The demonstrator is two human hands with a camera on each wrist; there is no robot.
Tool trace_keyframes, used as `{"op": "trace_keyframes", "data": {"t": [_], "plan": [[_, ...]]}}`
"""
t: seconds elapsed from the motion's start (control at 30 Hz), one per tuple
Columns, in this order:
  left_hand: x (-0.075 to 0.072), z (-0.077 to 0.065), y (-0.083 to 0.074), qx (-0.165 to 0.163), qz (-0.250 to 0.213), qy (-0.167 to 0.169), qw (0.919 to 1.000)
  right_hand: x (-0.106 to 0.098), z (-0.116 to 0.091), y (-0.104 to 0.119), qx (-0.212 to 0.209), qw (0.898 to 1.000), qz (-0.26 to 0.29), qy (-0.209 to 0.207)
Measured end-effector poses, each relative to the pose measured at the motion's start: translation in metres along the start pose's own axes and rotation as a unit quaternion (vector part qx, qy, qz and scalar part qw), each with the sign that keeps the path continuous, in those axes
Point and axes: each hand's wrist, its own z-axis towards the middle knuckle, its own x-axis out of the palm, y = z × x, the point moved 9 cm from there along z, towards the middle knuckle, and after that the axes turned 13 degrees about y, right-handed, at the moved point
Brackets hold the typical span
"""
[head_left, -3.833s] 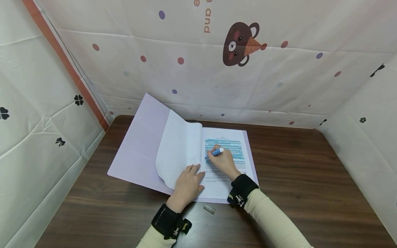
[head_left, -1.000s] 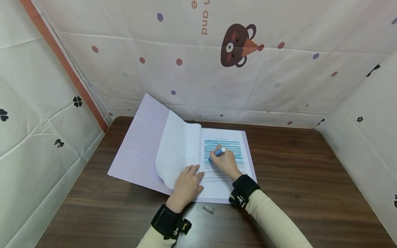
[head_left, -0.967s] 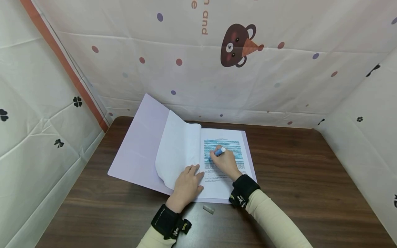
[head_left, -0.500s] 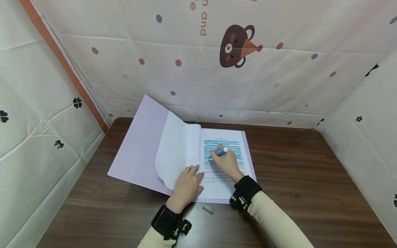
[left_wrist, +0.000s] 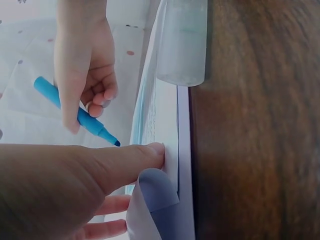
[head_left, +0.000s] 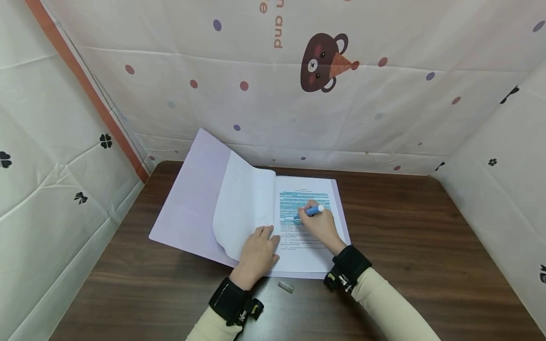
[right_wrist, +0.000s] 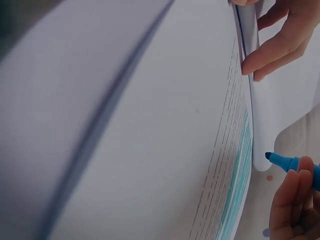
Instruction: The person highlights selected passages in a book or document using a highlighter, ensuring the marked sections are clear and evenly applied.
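Observation:
My right hand (head_left: 322, 226) pinches a blue marker (head_left: 314, 210) between thumb and fingers, tip down at the printed page (head_left: 298, 258). In the right wrist view the dark tip of the marker (right_wrist: 282, 161) shows. Many upper lines of the text carry teal strokes. My left hand (head_left: 256, 253) rests with spread fingers by the spine, on the turned-over white sheet (head_left: 239, 203) and the page's inner edge. In the left wrist view its thumb (left_wrist: 135, 162) presses near the page's lower edge. The pages lie in an opened lilac folder (head_left: 192, 203).
A small grey translucent cylinder (head_left: 286, 287) lies on the brown wooden table (head_left: 405, 246), just below the folder's lower edge. Behind the table hangs a pale printed cloth (head_left: 179, 104). More cloth walls stand at left and right.
My right hand has slid rightward along the text with the marker, its tip tracing about the same line level. The left hand stays in place. The head view has shifted slightly.

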Motion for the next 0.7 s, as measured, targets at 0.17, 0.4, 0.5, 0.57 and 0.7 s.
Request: {"op": "trace_keyframes", "data": {"t": [0.17, 0.4, 0.5, 0.57, 0.7], "plan": [[-0.001, 0.001, -0.001, 0.003, 0.012, 0.000, 0.9999, -0.006, -0.003, -0.004, 0.007, 1.000, -0.009, -0.004], [-0.007, 0.004, -0.005, 0.002, 0.036, 0.003, 0.9993, -0.020, -0.009, -0.005, -0.006, 1.000, -0.018, -0.017], [-0.010, 0.005, -0.009, 0.001, 0.047, 0.000, 0.9989, -0.028, -0.014, -0.005, -0.018, 1.000, 0.000, -0.023], [-0.011, 0.006, -0.011, 0.000, 0.056, -0.001, 0.9984, -0.034, -0.017, -0.006, -0.024, 0.999, 0.013, -0.026], [-0.014, 0.008, -0.015, -0.002, 0.070, -0.004, 0.9975, -0.043, -0.023, -0.011, -0.019, 0.999, 0.016, -0.026]]}}
